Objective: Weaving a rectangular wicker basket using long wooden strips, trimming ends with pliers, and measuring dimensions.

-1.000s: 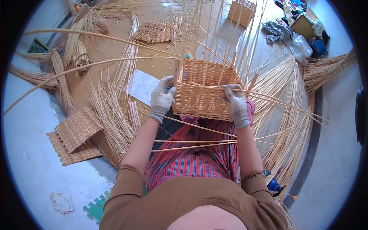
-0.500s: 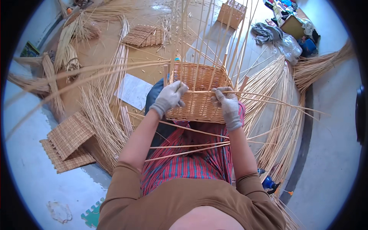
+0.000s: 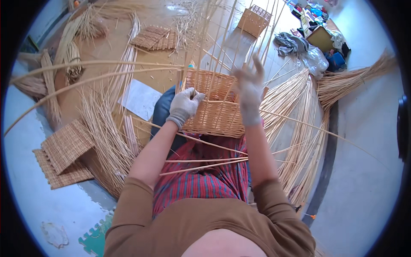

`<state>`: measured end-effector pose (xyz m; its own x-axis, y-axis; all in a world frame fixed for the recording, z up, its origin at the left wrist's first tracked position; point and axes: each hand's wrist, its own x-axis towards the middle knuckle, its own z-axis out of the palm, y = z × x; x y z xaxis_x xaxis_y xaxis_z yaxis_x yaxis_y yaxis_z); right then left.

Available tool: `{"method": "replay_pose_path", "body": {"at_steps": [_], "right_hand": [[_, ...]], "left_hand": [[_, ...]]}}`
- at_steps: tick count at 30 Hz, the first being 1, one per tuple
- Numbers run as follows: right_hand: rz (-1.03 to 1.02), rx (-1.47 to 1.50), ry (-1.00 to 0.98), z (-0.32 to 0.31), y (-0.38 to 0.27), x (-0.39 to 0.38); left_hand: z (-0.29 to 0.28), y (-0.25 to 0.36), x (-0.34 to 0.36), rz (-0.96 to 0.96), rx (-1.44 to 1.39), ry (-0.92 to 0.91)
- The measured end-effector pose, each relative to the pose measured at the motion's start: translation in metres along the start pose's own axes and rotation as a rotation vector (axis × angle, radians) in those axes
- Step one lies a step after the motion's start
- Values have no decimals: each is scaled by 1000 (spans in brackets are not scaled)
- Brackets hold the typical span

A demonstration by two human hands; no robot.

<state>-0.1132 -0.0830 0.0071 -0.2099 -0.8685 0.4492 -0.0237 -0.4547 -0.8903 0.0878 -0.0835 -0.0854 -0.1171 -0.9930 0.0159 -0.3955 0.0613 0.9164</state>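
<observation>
A half-woven wicker basket (image 3: 216,118) rests on my lap, tall upright stakes (image 3: 221,51) rising from its walls. My gloved left hand (image 3: 185,105) is closed on the near rim at its left part, thumb and forefinger pinching there; any strand under the fingers is hidden. Over the basket's right side my gloved right hand (image 3: 250,92) is raised, blurred by motion, fingers apart, and nothing shows in it. Two long weaving strands (image 3: 85,64) sweep out from the basket's left side. Another thin strand (image 3: 299,120) runs out to the right.
Bundles of loose wicker (image 3: 295,141) spread on the right, with more (image 3: 102,132) on the left. Woven panels (image 3: 68,145) lie at the lower left, others (image 3: 156,37) farther off. A paper sheet (image 3: 139,99) lies left of the basket. A finished-looking basket (image 3: 254,20) stands beyond.
My right hand has let go of the near rim and strand and lifted up and away, its fingers spreading. My left hand stays on the rim. The view has shifted slightly.
</observation>
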Motion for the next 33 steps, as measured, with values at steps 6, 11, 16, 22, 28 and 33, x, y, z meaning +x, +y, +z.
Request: {"method": "replay_pose_path", "body": {"at_steps": [6,11,16,22,28,33], "right_hand": [[90,-29,280,-53,49,-109],[183,38,198,-14,-11,-108],[380,12,328,-88,8,-81],[363,201,382,-114,-11,-60],[-51,-568,-32,-63,-11,41],[62,53,-59,-75,-2,42]], "left_hand": [[1,23,7,-167,-171,-146],[7,37,8,-304,-21,-2],[14,32,5,-23,-420,187],[59,16,42,426,102,-330],[87,63,2,88,184,-144],[72,64,5,-67,92,-176]]}}
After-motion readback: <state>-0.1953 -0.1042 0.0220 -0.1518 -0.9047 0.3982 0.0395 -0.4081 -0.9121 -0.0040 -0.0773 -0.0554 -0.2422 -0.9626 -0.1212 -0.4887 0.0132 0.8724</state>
